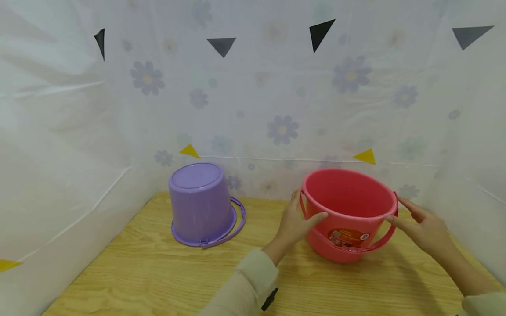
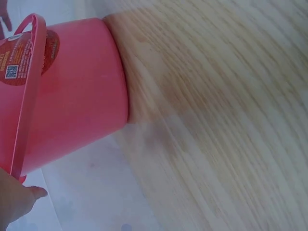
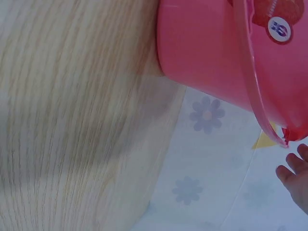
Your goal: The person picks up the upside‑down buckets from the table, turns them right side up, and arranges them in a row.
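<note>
Cream sleeves [image 1: 257,270] nearest, reaching in over a wood-grain table [image 1: 158,272]. Next, left hand [image 1: 294,224] and right hand [image 1: 427,230], thumbs and fingers spread wide about the rim of a pink bucket [image 1: 349,206], both thumbs on the near side. Cannot tell how firmly touched at the right fingertips. Standing upright between both hands, base on the table, mouth facing up; base-to-mouth axis vertical, broadest span running from left hand to right. Pink handle [image 1: 382,242] hanging down on the near side, across the lower part of an orange-red label [image 1: 345,237]. Beyond and well left of the left hand, a purple bucket [image 1: 201,206], mouth down, purple handle [image 1: 243,215] lying out toward that hand. Farthest, past both hands, a flower-patterned sheet [image 1: 245,96] with dark triangles [image 1: 222,45] and yellow triangles [image 1: 189,151].
</note>
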`<state>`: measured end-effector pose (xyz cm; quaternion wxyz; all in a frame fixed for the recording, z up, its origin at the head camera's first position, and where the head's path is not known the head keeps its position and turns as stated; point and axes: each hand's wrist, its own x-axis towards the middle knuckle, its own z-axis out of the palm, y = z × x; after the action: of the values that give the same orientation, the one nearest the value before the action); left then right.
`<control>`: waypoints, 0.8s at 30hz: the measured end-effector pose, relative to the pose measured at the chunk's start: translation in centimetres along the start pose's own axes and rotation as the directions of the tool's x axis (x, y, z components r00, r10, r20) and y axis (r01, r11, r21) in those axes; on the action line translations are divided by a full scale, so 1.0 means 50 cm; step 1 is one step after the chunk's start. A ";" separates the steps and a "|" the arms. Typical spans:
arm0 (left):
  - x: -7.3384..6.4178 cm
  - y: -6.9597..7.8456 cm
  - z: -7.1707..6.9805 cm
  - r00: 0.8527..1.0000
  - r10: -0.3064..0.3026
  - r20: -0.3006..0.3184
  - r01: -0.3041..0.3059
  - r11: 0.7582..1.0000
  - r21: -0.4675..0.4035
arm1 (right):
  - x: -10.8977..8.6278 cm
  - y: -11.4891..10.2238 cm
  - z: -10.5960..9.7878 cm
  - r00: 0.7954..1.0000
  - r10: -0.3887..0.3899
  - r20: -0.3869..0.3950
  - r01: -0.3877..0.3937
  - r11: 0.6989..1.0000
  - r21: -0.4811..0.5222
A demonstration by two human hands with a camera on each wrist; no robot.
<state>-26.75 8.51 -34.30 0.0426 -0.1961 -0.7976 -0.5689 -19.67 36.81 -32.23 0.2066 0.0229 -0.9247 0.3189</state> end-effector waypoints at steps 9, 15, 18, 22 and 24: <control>-0.025 -0.015 -0.028 0.982 0.162 -0.099 -0.140 0.970 0.199 | -0.038 -0.048 0.047 0.728 -0.422 -0.540 0.426 0.896 -0.125; -0.050 -0.034 -0.049 0.951 0.305 -0.049 -0.265 0.887 0.377 | -0.064 -0.055 0.065 0.673 -0.465 -0.575 0.464 0.871 -0.161; -0.060 -0.046 -0.059 0.922 0.386 -0.021 -0.342 0.838 0.426 | -0.078 -0.057 0.077 0.670 -0.469 -0.575 0.443 0.875 -0.197; -0.073 -0.062 -0.068 0.899 0.437 -0.011 -0.388 0.809 0.441 | -0.102 -0.063 0.098 0.692 -0.461 -0.555 0.401 0.885 -0.235; -0.079 -0.069 -0.073 0.892 0.453 -0.009 -0.398 0.794 0.459 | -0.114 -0.067 0.107 0.718 -0.452 -0.529 0.387 0.891 -0.237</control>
<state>-24.96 3.12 -37.25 0.2604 -0.3214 -0.8373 -0.3574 -15.85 30.41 -36.35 0.5414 0.1243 -0.8059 0.2047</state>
